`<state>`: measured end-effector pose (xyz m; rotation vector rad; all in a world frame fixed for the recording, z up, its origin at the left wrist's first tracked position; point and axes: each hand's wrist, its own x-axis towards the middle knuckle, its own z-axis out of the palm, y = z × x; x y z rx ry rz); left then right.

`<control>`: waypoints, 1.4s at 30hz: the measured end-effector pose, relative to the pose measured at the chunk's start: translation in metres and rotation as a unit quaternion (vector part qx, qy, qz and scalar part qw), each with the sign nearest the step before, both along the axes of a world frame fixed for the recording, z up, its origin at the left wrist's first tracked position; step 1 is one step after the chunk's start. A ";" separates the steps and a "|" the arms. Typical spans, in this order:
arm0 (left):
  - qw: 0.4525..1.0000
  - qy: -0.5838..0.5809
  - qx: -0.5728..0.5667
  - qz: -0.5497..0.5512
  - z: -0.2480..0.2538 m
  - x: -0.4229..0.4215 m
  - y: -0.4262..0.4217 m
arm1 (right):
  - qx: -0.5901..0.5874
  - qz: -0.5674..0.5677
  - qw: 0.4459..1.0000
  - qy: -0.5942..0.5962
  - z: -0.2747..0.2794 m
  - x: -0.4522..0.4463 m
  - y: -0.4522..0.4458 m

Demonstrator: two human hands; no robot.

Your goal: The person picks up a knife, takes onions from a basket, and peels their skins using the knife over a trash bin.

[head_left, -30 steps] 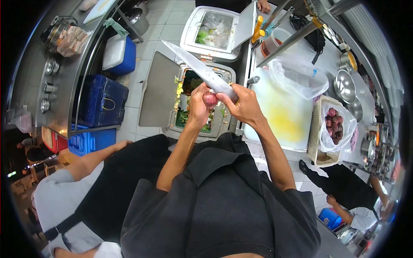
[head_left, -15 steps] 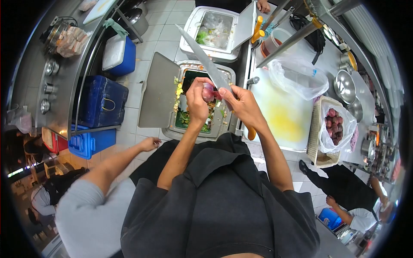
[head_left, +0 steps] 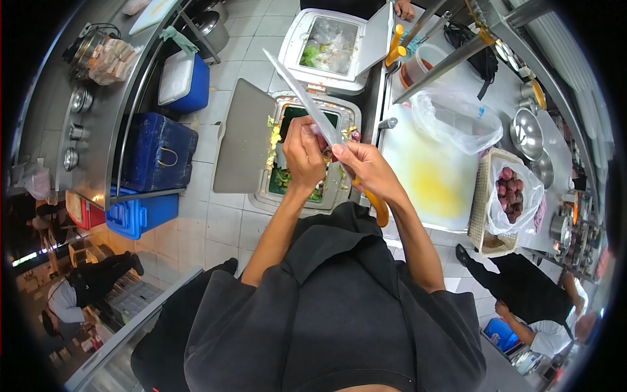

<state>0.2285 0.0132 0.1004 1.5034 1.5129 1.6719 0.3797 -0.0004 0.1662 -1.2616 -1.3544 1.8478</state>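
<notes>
My left hand (head_left: 303, 155) is closed around a red onion (head_left: 322, 140), which is mostly hidden behind my fingers and the blade. In my right hand (head_left: 367, 167) is a large kitchen knife (head_left: 302, 95), its blade angled up and left across the onion. The knife's orange handle (head_left: 377, 210) sticks out below my right palm. Both hands are over an opened grey bin (head_left: 353, 185) holding green and other food scraps. Scraps also lie along the bin's rim, with a reddish-purple piece (head_left: 355, 134) near its right side.
The bin's grey lid (head_left: 243, 147) is folded out to the left. A white cooler (head_left: 324, 80) with plastic bags stands beyond. At right are a yellow-stained white cutting board (head_left: 434, 176) and a basket (head_left: 480, 206) with bagged red onions (head_left: 509, 193). Another person (head_left: 535, 287) is at lower right.
The knife blade has turned more edge-on and now covers more of the onion. The handle has swung slightly up and right. The grey-sleeved person at left has moved out of view.
</notes>
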 end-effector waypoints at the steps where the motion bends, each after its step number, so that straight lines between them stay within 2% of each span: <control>1: 1.000 0.003 0.009 0.001 0.004 0.001 0.000 | -0.012 -0.008 1.000 0.016 -0.001 0.001 0.000; 8: 0.994 0.072 0.078 -0.025 0.001 0.000 0.006 | -0.060 -0.059 0.993 0.085 -0.021 0.007 0.005; 10: 0.995 0.071 0.067 -0.025 -0.003 0.001 0.006 | -0.098 -0.052 0.983 0.146 -0.031 0.008 0.003; 15: 0.994 0.081 0.066 -0.014 -0.011 0.001 0.007 | -0.143 -0.063 0.970 0.188 -0.040 0.007 0.001; 18: 0.998 0.049 0.022 -0.029 -0.014 0.000 0.004 | -0.164 -0.089 0.961 0.206 -0.039 0.004 0.003; 20: 0.987 -0.056 -0.120 -0.093 -0.009 0.000 0.001 | -0.169 -0.110 0.958 0.203 -0.044 0.004 0.007; 21: 0.987 -0.056 -0.120 -0.095 -0.013 0.000 0.000 | -0.190 -0.120 0.947 0.227 -0.050 0.003 0.012; 23: 0.914 -0.261 -0.225 -0.212 -0.024 -0.002 0.001 | -0.208 -0.129 0.936 0.252 -0.058 0.005 0.017; 24: 0.849 -0.375 -0.285 -0.238 -0.025 -0.004 0.000 | -0.149 -0.142 0.960 0.191 -0.056 0.003 0.018; 25: 0.849 -0.376 -0.286 -0.237 -0.026 -0.007 -0.001 | -0.090 -0.153 0.976 0.128 -0.056 0.002 0.017; 26: 0.801 -0.449 -0.315 -0.240 -0.027 -0.009 -0.001 | -0.090 -0.153 0.976 0.128 -0.061 0.004 0.017; 27: 0.747 -0.518 -0.340 -0.242 -0.027 -0.010 -0.001 | 0.014 -0.184 0.983 0.004 -0.064 0.007 0.018; 28: 0.747 -0.518 -0.340 -0.242 -0.026 -0.010 -0.002 | 0.119 -0.210 0.963 -0.120 -0.066 0.009 0.019; 29: 0.749 -0.510 -0.353 -0.231 -0.026 -0.010 -0.003 | 0.120 -0.209 0.963 -0.120 -0.069 0.011 0.017; 31: 0.753 -0.497 -0.379 -0.207 -0.025 -0.010 -0.005 | 0.376 -0.197 0.884 -0.195 -0.051 0.011 0.009; 33: 0.751 -0.487 -0.391 -0.213 -0.029 -0.009 -0.004 | 0.378 -0.177 0.885 -0.208 -0.039 0.011 0.003; 36: 0.759 -0.463 -0.408 -0.208 -0.029 -0.003 -0.004 | 0.341 -0.110 0.918 -0.169 -0.038 0.008 0.000; 39: 0.779 -0.441 -0.403 -0.192 -0.027 0.001 -0.005 | 0.406 -0.111 0.893 -0.162 -0.052 0.007 0.004; 42: 0.788 -0.426 -0.405 -0.185 -0.034 0.002 -0.006 | 0.416 -0.071 0.890 -0.171 -0.054 0.007 0.009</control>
